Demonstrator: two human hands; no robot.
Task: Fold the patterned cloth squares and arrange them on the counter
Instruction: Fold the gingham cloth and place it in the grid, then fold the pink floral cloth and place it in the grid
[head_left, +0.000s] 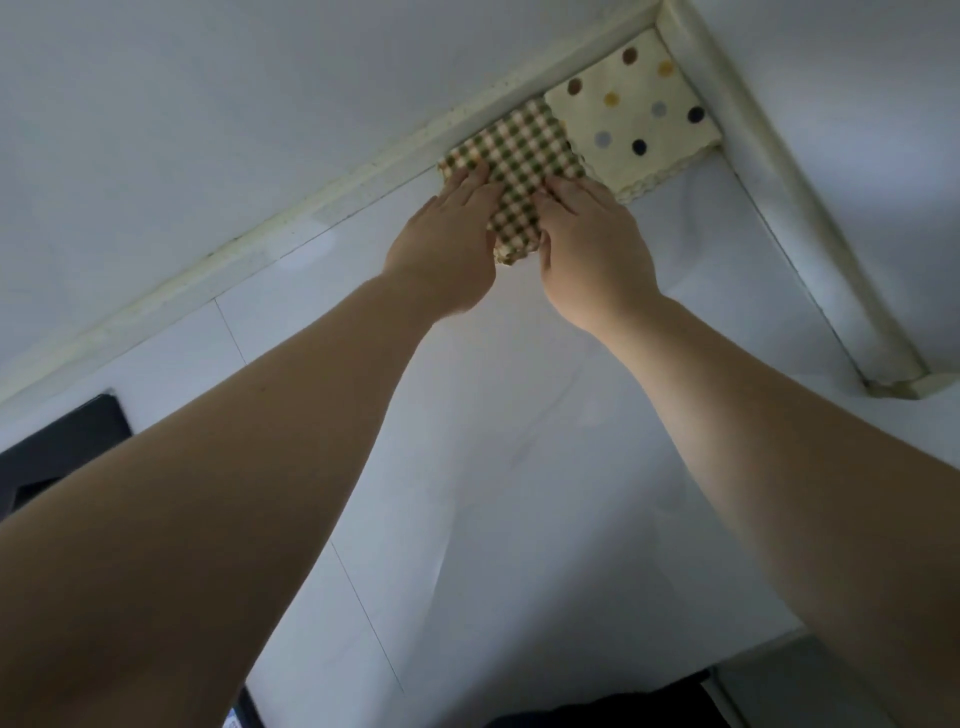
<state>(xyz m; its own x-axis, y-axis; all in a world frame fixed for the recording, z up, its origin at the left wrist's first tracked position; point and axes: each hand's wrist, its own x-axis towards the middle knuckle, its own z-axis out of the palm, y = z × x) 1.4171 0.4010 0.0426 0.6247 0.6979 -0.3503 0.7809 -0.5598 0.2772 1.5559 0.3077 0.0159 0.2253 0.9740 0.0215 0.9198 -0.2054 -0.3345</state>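
A folded green-and-cream checked cloth (524, 150) lies flat on the white counter (519, 415), against the back rim. My left hand (452, 239) presses on its left side with straight fingers. My right hand (592, 244) presses on its near right side the same way. A folded cream cloth with coloured dots (634, 104) lies in the far right corner, touching the checked cloth's right edge.
A raised cream rim (311, 208) runs along the counter's back edge and another rim (779, 182) down the right side. A black cooktop corner (62, 447) sits at the near left. White wall rises behind the rim.
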